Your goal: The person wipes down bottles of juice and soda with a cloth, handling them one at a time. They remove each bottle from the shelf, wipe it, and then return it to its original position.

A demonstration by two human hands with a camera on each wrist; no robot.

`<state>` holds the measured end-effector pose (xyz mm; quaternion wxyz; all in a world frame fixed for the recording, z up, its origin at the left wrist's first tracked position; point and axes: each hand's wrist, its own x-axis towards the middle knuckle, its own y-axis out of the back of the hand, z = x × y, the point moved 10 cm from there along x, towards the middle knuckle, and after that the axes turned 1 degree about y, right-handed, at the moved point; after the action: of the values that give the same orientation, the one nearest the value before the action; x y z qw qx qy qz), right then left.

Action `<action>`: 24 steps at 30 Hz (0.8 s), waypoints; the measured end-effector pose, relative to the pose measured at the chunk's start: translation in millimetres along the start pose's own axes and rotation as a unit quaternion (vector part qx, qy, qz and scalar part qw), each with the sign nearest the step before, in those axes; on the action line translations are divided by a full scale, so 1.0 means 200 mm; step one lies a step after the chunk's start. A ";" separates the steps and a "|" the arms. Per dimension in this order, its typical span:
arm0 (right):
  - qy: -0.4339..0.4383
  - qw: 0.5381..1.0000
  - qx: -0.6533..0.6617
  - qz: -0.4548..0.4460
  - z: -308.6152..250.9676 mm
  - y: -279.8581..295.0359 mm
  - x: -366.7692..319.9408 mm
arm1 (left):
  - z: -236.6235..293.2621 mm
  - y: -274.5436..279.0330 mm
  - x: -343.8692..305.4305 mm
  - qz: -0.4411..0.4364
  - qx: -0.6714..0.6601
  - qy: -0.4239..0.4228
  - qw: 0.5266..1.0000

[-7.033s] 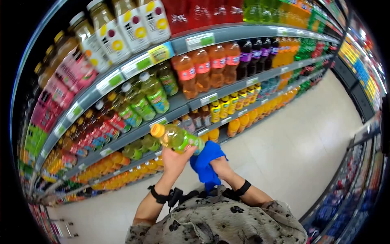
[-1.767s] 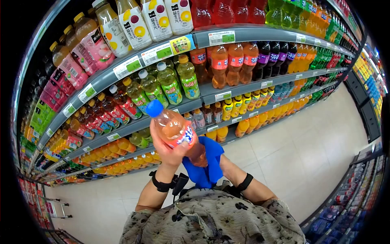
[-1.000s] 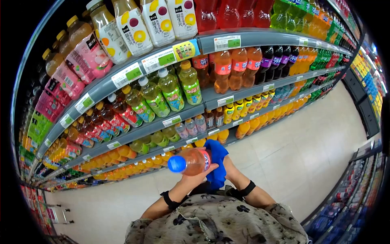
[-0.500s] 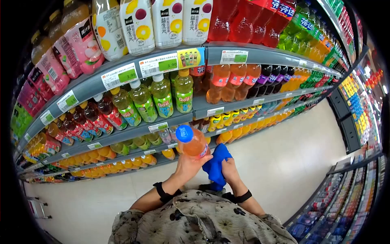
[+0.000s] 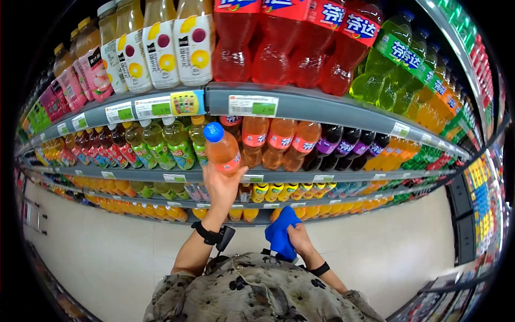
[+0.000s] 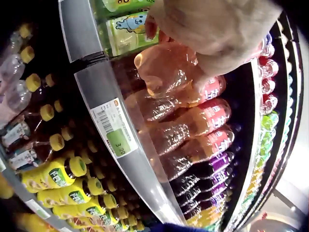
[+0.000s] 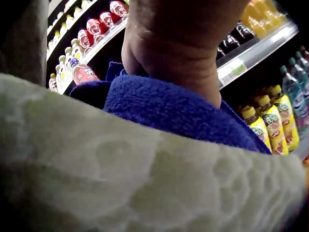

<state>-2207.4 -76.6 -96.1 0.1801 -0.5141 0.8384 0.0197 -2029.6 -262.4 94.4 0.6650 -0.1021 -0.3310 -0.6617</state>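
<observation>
Two hands: left hand [image 5: 221, 185] grips bottle [image 5: 221, 149]; right hand [image 5: 299, 240] clutches cloth [image 5: 280, 234].
Bottle: smooth plastic, blue cap, at shelf [image 5: 343, 176] front.
Cloth: fuzzy, below shelf.
Aisle: pale tiled floor [image 5: 107, 252].

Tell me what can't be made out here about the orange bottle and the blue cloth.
Orange bottle base: head view, left hand covers it; resting on the shelf or not, cannot tell.
Upper price tag digits: head view, too small to read.
Blue cloth lower part: right wrist view, blurred pale garment fills the foreground.
Right hand fingertips: head view, tucked into the cloth.
</observation>
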 end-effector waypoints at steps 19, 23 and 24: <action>-0.029 0.999 -0.006 -0.021 0.01 0.23 0.17 | -0.15 -0.11 0.04 0.084 0.168 0.069 0.980; -0.032 0.999 0.006 -0.034 0.00 0.22 0.17 | -0.10 -0.08 0.04 0.103 0.215 0.087 0.967; -0.023 0.999 0.018 -0.033 -0.02 0.21 0.16 | -0.09 -0.07 0.04 0.114 0.214 0.089 0.966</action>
<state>-2259.3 -85.6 -109.1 0.2094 -0.5375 0.8167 0.0107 -2037.8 -281.5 80.8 0.7689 0.0649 -0.3908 -0.5018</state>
